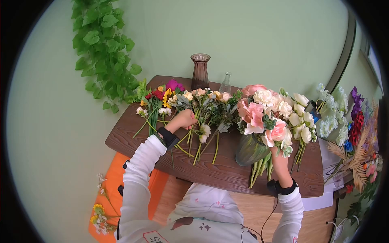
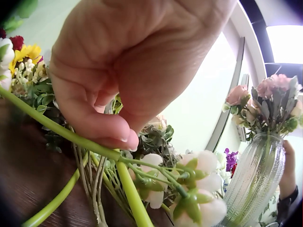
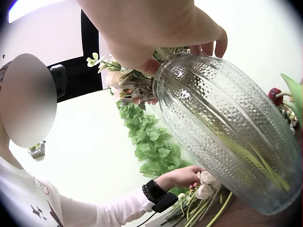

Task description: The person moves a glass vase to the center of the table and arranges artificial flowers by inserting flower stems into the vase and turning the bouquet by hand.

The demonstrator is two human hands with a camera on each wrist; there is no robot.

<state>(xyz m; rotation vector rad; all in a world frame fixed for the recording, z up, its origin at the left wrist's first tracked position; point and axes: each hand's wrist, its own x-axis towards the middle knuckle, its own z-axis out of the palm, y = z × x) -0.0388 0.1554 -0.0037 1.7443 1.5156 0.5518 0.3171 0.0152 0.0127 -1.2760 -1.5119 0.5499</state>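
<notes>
My left grip, mid-frame, pinches a green stem. My right grip, lower right, curls round the neck of the glass vase. Big pink flowers sit in it — they hide most of my fingers there. The counter is dark brown wood, near a pale green wall. A leafy vine hangs upper left. Black edges cut off the room's corners.
</notes>
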